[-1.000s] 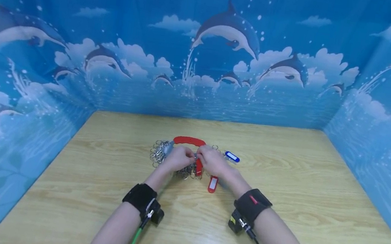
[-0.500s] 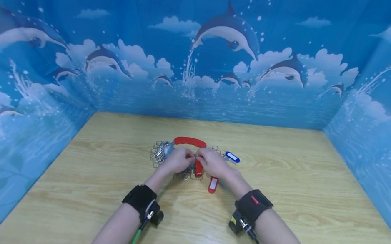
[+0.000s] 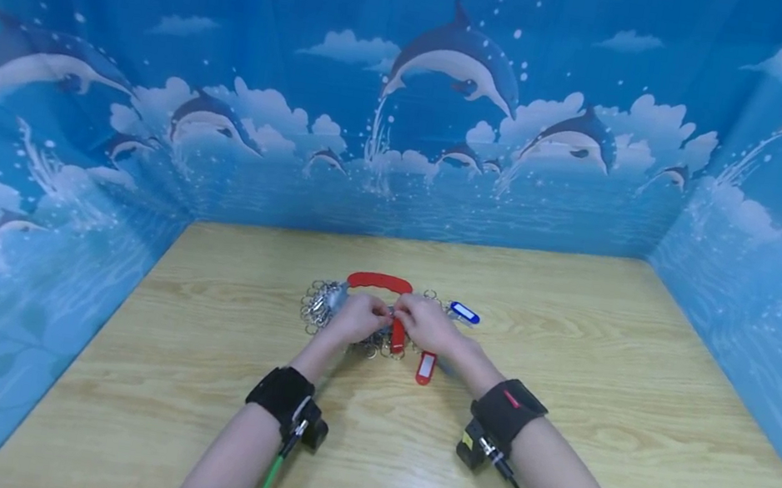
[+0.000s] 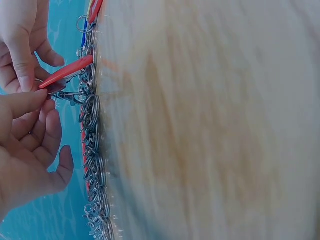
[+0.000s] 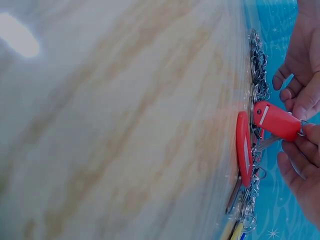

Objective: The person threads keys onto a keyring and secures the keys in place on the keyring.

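Note:
Above the middle of the table, my left hand (image 3: 359,319) and right hand (image 3: 426,323) meet fingertip to fingertip. Between them hangs a red key tag (image 5: 280,122), with a small metal ring (image 5: 301,129) at its end. Thumb and fingers of both hands pinch at this ring; fingertips partly hide it. A key (image 5: 268,143) shows beside the tag in the right wrist view. In the left wrist view, metal clasps and links (image 4: 70,96) hang close by the tag. Beneath the hands lies a heap of metal key rings and clasps (image 3: 317,306).
A red wavy-edged handle (image 3: 380,282) lies behind the hands. To the right are a blue key tag (image 3: 464,313) and another red key tag (image 3: 425,368) on the wooden table (image 3: 569,372). A dolphin-print curtain (image 3: 411,112) encloses the back and sides.
Both hands stay at nearly the same place, pinching at the ring of the red key tag. Only slight finger and wrist shifts show.

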